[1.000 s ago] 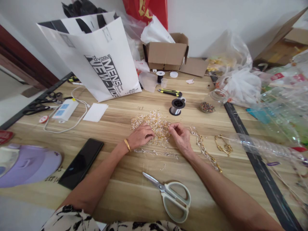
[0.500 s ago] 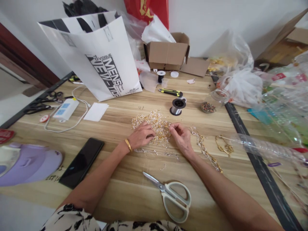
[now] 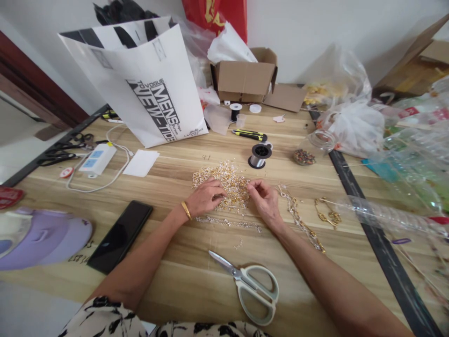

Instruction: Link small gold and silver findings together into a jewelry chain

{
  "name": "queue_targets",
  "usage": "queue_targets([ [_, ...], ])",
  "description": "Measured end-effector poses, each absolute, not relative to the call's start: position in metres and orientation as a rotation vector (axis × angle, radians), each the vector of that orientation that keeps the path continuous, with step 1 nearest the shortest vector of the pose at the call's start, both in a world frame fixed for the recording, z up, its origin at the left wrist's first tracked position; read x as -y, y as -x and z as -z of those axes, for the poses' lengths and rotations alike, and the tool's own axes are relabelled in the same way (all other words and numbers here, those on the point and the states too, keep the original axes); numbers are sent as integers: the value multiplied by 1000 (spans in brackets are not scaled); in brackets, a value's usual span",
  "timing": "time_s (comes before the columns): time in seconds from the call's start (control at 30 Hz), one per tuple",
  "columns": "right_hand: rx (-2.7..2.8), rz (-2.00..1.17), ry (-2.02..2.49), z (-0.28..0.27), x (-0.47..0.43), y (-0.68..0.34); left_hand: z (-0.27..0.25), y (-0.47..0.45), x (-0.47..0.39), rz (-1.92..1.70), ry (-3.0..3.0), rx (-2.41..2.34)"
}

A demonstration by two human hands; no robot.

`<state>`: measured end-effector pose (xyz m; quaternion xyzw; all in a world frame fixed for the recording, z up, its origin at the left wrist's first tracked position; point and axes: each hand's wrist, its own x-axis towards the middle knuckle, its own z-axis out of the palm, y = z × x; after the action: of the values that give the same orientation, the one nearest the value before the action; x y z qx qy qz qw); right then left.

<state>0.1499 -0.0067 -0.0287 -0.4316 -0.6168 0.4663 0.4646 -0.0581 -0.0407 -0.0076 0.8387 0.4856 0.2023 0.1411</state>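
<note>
Right grip point(image 3: 264, 196) has thumb and finger pressed together at the edge of the pile of gold and silver jewelry bits point(image 3: 231, 182); anything between them is too tiny to make out. Left grip point(image 3: 206, 195) is curled onto the pile's other side, can't tell if it's pinching anything. Pile's between both grips on the table point(image 3: 175, 267). Silver chain point(image 3: 229, 223) lies just below the grips, scissors point(image 3: 242, 277) lower, wire spool point(image 3: 258, 158) just beyond them.
</note>
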Motion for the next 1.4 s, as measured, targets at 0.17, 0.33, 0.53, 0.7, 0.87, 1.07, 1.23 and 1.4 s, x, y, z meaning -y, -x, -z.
queue_targets([
  [0.17, 1509, -1147, 1074, 28, 7, -149, 5, 55, 43, -514, -2431, -1346],
  [0.33, 1513, -1147, 1065, 28, 7, -150, 2, 58, 42, -457, -2399, -1333],
  [0.53, 1528, -1139, 1067, 28, 7, -150, 4, 58, 40, -533, -2377, -1420],
  [0.7, 1529, -1149, 1060, 28, 7, -150, 11, 51, 42, -610, -2412, -1467],
  [0.87, 1513, -1154, 1056, 29, 6, -150, 16, 47, 43, -592, -2474, -1482],
  [1.07, 1519, -1144, 1054, 30, 6, -150, 16, 45, 43, -577, -2495, -1524],
  [1.23, 1511, -1152, 1039, 30, 6, -150, 15, 44, 43, -589, -2478, -1516],
  [1.4, 1522, -1156, 1036, 29, 6, -150, 15, 40, 44, -624, -2449, -1569],
])
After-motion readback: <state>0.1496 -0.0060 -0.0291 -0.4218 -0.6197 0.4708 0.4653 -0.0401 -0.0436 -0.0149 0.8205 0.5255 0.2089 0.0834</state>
